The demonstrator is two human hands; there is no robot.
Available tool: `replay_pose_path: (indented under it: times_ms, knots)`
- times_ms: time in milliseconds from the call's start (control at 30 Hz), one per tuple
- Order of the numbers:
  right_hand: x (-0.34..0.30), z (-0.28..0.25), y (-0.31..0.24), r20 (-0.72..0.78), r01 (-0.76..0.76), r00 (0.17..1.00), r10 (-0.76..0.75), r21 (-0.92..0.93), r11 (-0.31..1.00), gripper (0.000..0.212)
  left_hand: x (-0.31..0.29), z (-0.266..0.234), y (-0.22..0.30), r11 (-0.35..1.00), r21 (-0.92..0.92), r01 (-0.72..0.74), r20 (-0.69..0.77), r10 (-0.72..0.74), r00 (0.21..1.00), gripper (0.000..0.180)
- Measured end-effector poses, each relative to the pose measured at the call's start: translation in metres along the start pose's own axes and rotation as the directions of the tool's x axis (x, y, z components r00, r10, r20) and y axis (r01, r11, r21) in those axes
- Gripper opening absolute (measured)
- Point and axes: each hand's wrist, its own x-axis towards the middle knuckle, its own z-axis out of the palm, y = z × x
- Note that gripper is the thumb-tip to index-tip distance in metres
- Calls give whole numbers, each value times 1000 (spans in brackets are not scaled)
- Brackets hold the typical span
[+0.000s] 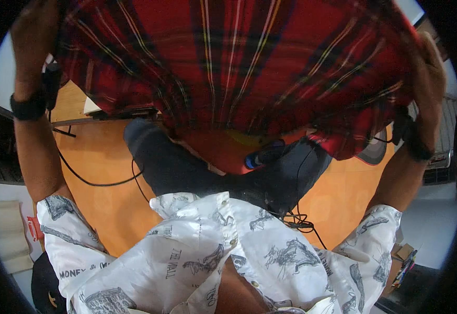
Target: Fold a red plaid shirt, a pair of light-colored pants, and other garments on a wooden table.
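Note:
A red plaid cloth [228,68] with white, yellow and dark stripes is spread wide in front of me and fills the upper part of the view. At its upper left edge, my left hand [34,44] is raised and closed on the fabric, though its fingertips are dark and partly hidden. My right hand [430,78] grips the opposite edge at the far right, its fingers partly behind the cloth. The lower border hangs in loose folds above my knees. Black bands circle both wrists, each with a small dark device beside it.
My legs in dark trousers [207,180] lie below the cloth, over an orange floor [98,152]. A wooden table [71,102] stands at left. Black cables [100,184] cross the floor on both sides. A cardboard box [400,256] sits at lower right.

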Motion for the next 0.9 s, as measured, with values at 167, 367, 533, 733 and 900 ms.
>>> replay_pose_path:
  times_ms: [167,367,533,733,900]
  knots:
    - [-4,54,42,467,68,880,-88,60,996,7,3,40,82,623,-720,307,224,-210,952,20]
    - [-18,105,82,479,57,876,-52,4,998,12,-11,64,147,565,-735,375,422,-51,905,20]
    - [-13,137,117,524,20,852,15,-60,998,18,-24,112,169,449,-762,467,514,-19,857,19]
    - [13,189,168,494,75,868,-40,-51,996,23,-43,193,186,420,-724,548,594,-24,804,22]
    - [65,234,199,430,124,903,4,-268,955,28,-50,301,170,581,-635,509,600,-44,799,30]
